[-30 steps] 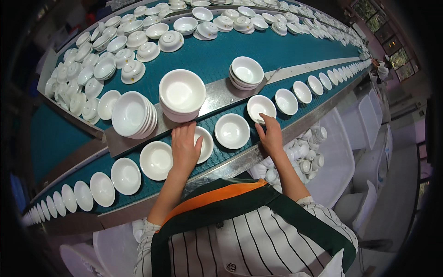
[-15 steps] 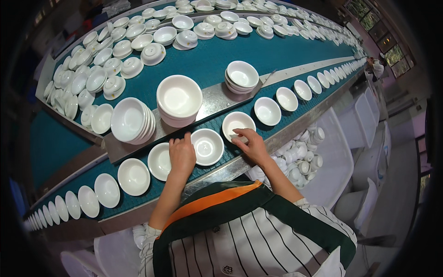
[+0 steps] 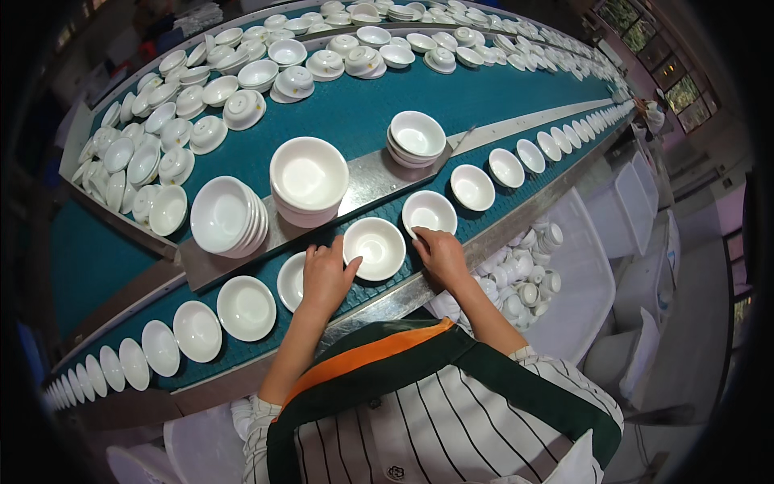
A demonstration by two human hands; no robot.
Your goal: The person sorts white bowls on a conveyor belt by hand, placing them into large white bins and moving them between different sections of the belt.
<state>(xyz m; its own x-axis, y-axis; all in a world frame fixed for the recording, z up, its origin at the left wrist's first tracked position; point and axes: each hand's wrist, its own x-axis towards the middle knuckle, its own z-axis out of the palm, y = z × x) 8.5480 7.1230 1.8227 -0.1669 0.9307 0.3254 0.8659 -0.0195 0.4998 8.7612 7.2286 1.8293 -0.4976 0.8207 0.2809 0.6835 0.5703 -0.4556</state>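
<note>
White bowls stand in a single row along a narrow green belt. My left hand [image 3: 325, 278] is over the row, thumb spread from the fingers, its tip at the rim of a white bowl [image 3: 375, 248]. It partly covers another bowl [image 3: 291, 282] to its left. My right hand [image 3: 442, 256] has thumb and fingers closed at the near rim of the neighbouring white bowl [image 3: 430, 213]. Beyond them, a metal ledge [image 3: 355, 198] carries a tilted bowl stack [image 3: 222, 214], a taller upright stack [image 3: 309, 173] and a smaller stack [image 3: 416, 135].
A wide green belt [image 3: 355, 105] behind the ledge bears many jumbled white bowls [image 3: 294, 83]. A metal rail [image 3: 379, 302] borders the narrow belt on my side. To the right, a large white tub [image 3: 584, 274] holds small white cups [image 3: 516, 274]. A person [image 3: 651, 113] is at the far right.
The row of bowls has shifted rightward along the narrow belt. My left hand has moved right with its thumb spreading; my right hand has closed at a bowl's rim. Bowls behind have drifted left.
</note>
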